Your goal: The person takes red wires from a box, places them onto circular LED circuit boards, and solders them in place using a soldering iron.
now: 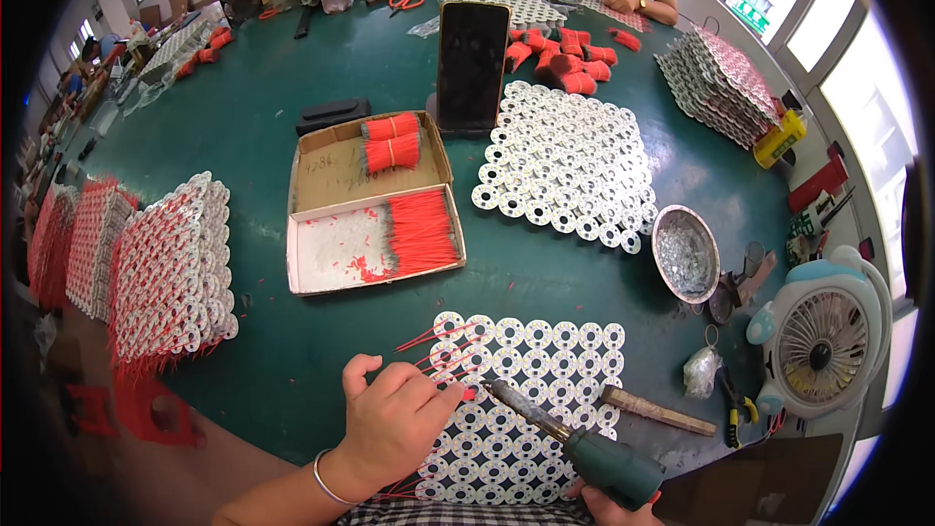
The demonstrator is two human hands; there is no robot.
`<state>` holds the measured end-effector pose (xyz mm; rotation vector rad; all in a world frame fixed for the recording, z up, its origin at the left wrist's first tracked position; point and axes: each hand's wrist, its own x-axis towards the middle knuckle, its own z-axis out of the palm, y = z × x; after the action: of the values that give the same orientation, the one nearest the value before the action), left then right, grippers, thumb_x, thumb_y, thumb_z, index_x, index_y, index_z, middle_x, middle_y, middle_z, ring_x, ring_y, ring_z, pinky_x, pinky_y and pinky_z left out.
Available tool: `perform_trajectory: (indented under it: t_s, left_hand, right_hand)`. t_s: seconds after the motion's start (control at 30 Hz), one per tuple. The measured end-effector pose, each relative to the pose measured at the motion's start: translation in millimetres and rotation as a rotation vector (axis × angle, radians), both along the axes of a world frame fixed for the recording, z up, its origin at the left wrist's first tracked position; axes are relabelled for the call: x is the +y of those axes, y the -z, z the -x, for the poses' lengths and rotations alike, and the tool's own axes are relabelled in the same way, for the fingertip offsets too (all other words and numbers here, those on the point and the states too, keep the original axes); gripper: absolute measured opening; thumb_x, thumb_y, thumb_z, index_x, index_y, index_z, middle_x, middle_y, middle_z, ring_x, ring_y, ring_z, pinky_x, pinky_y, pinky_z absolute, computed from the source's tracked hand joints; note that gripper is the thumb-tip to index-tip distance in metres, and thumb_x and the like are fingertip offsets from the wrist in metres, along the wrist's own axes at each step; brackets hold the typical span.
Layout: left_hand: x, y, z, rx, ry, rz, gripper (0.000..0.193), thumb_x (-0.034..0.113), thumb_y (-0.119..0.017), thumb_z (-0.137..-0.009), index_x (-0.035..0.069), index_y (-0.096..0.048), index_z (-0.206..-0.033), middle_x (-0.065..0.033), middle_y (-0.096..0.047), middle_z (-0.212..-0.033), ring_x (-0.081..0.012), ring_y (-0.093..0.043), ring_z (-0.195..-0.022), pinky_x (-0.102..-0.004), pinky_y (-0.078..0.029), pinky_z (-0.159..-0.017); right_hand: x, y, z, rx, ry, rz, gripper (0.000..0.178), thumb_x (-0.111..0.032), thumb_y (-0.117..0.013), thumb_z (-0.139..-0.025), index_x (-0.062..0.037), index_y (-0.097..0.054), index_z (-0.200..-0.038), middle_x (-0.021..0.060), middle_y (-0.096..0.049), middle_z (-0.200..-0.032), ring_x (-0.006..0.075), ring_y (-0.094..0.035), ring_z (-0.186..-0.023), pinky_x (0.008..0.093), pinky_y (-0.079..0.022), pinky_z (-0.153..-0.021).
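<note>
In front of me lies a panel of joined round white LED boards (563, 363), each with a hole in its middle. Thin red wires (421, 339) stick out from several discs along its left side. My left hand (394, 419) is over that side, its thumb and finger pinched on a short red wire (469, 394). My right hand (612, 508), mostly hidden at the lower edge, grips a soldering iron (609, 463) by its dark green handle. The iron's tip is close to the left fingertips; whether it touches the board I cannot tell.
A wooden stick (657, 410) lies across the panel's right edge. Beyond stand a cardboard box (326, 161) of red wires, a phone (473, 66), more LED panels (570, 161), a metal bowl (686, 251) and a small fan (823, 341). Wired panels (175, 273) stack at left; people sit across.
</note>
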<state>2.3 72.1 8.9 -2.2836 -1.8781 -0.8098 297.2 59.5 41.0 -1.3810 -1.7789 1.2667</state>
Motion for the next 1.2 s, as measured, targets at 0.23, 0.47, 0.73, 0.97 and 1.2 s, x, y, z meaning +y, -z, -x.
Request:
perform_trajectory:
  t_s: [0.23,0.47,0.73,0.97,1.2]
  left_hand:
    - [-1,-3,-2,-0.002,0.001,0.05,0.012,0.018,-0.069,-0.081,0.02,-0.075,-0.092,0.0053,-0.053,-0.076,-0.014,-0.057,-0.086,-0.0461,-0.033,-0.094]
    - [0,-1,-2,-0.018,0.002,0.047,0.012,0.017,-0.07,-0.081,0.019,-0.075,-0.091,0.0053,-0.052,-0.075,-0.0139,-0.057,-0.086,-0.0461,-0.032,-0.095]
    - [-1,-1,-1,-0.009,0.001,0.048,0.011,0.018,-0.07,-0.081,0.019,-0.075,-0.091,0.0053,-0.052,-0.076,-0.0136,-0.057,-0.086,-0.0464,-0.032,-0.095]
    - [0,0,0,-0.019,0.023,0.021,0.02,0.013,-0.078,-0.072,0.019,-0.076,-0.091,0.0065,-0.053,-0.074,-0.0147,-0.056,-0.081,-0.0488,-0.03,-0.092]
    - [-3,2,-8,-0.003,0.037,-0.008,0.011,0.019,-0.072,-0.081,0.02,-0.074,-0.092,0.0059,-0.051,-0.075,-0.0127,-0.057,-0.084,-0.0459,-0.031,-0.096]
  right_hand:
    - [0,1,1,0.012,0.014,0.024,0.03,-0.01,-0.076,-0.087,0.0027,-0.069,-0.114,0.0142,-0.073,-0.111,0.0253,-0.069,-0.1,0.0375,-0.053,-0.087]
    - [2,-5,6,0.013,-0.006,0.058,0.03,-0.008,-0.076,-0.086,0.0035,-0.069,-0.113,0.0162,-0.073,-0.109,0.026,-0.069,-0.099,0.0367,-0.053,-0.086]
    - [2,2,4,0.051,-0.05,0.003,0.034,-0.007,-0.075,-0.086,0.0043,-0.067,-0.117,0.0174,-0.071,-0.113,0.0263,-0.069,-0.1,0.0369,-0.053,-0.087]
    - [-6,12,-13,-0.158,-0.156,-0.119,0.035,-0.006,-0.072,-0.09,0.003,-0.064,-0.122,0.0181,-0.069,-0.116,0.028,-0.068,-0.101,0.0373,-0.052,-0.087]
    - [-7,1,-10,-0.027,-0.032,-0.108,0.03,-0.008,-0.073,-0.089,0.0009,-0.068,-0.118,0.0159,-0.071,-0.112,0.0259,-0.068,-0.1,0.0373,-0.053,-0.084]
